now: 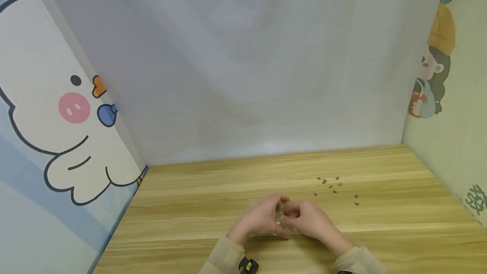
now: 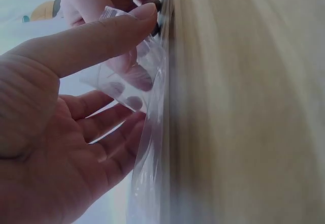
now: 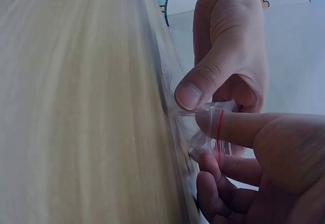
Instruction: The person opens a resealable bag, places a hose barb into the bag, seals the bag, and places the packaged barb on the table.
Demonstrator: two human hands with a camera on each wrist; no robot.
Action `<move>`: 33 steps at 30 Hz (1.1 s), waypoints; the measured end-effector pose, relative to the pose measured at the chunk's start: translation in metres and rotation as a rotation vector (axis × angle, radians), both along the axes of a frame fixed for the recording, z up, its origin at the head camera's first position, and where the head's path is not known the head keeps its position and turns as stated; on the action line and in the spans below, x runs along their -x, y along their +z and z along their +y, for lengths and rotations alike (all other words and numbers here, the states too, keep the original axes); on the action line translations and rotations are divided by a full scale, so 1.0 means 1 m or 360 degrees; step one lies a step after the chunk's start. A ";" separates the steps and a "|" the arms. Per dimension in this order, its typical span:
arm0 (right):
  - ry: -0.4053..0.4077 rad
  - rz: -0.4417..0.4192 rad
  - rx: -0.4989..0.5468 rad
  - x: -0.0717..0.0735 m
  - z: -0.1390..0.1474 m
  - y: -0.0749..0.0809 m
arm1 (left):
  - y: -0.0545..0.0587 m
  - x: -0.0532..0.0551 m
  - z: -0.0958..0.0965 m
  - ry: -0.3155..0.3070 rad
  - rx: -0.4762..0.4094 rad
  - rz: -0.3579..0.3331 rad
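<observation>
A clear plastic zip bag (image 1: 254, 203) lies low over the wooden table, partly covered by both hands. My left hand (image 1: 262, 217) holds its near part, thumb on one side and fingers behind, seen through the plastic in the left wrist view. At the bag's mouth, my right hand (image 1: 310, 221) has its thumb and curled fingers around the film. A red zip line on the bag (image 3: 220, 132) crosses over the right thumb in the right wrist view. Through the film (image 2: 117, 76), a right fingertip shows. The bag's contents are hidden by the hands.
Several tiny dark metal pieces (image 1: 330, 186) lie scattered on the wooden table (image 1: 182, 206), beyond and right of the hands. A pale sheet (image 1: 243, 75) rises along the back edge, with cartoon-printed panels (image 1: 34, 96) at the sides.
</observation>
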State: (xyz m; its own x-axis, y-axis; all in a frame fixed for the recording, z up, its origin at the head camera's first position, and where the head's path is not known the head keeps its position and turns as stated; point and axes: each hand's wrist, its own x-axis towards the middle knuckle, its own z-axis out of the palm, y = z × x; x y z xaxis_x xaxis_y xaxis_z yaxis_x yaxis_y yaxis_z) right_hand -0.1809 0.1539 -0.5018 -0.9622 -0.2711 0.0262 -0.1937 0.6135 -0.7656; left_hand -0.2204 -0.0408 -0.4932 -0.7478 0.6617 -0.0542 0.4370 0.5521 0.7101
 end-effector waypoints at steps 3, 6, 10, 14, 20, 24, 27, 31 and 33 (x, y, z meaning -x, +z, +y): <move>-0.0013 -0.0010 0.0008 0.000 -0.001 0.000 | 0.001 0.000 -0.003 0.0024 -0.0032 -0.0045; -0.0036 -0.0025 0.0006 -0.001 -0.002 0.000 | 0.001 0.000 -0.005 0.0035 -0.0026 -0.0057; -0.0066 -0.0031 -0.0016 -0.003 -0.003 0.002 | 0.000 0.002 -0.008 0.0049 -0.0017 -0.0070; -0.0079 -0.0021 -0.0025 -0.004 -0.004 0.003 | 0.000 0.003 -0.010 0.0057 -0.0053 -0.0125; 0.0010 0.0045 -0.0081 -0.004 -0.004 0.002 | 0.001 0.004 -0.012 0.0035 -0.0020 -0.0117; 0.0072 0.0062 -0.0124 -0.006 -0.004 0.003 | 0.002 0.005 -0.014 0.0016 -0.0010 -0.0102; 0.0091 0.0053 -0.0115 -0.007 -0.004 0.005 | 0.002 0.006 -0.015 0.0009 -0.0047 -0.0135; 0.0091 0.0042 -0.0106 -0.009 -0.006 0.008 | 0.001 0.007 -0.017 0.0008 -0.0106 -0.0207; 0.0078 0.0033 -0.0111 -0.009 -0.008 0.009 | 0.001 0.008 -0.018 -0.0001 -0.0108 -0.0212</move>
